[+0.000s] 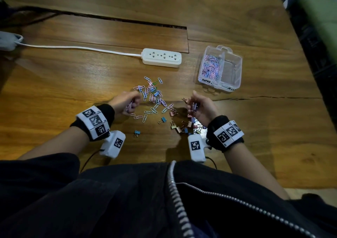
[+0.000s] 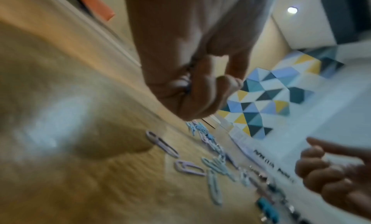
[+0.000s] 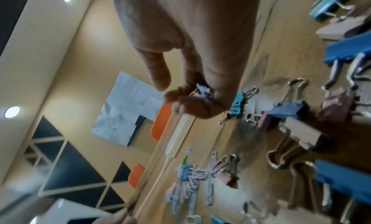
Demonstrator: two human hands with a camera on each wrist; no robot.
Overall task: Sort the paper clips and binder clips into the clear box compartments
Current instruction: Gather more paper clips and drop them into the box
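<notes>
Both hands are up off the counter (image 1: 73,84) and loaded — the left hand (image 1: 125,102) has its fingers curled round a small bunch of pastel paper clips, and the right hand (image 1: 201,108) is closed the same way on its own little bundle, thumb sticking clear. My read: they gather handfuls so that each trip to the clear box (image 1: 237,68) carries many clips, not one.

That clear box sits beyond the right hand, on the far side from the person, lid off. Its compartment nearer the power strip (image 1: 161,57) is heaped with pink, blue and lilac paper clips; the other compartment looks bare.

Loose paper clips (image 1: 153,95) — thin wire loops in pastel shades, one or two green — lie scattered between the hands, nearer the person than the box. Binder clips (image 1: 182,126), chunky blue, pink and tan with silver handles, cluster just under the right wrist.
</notes>
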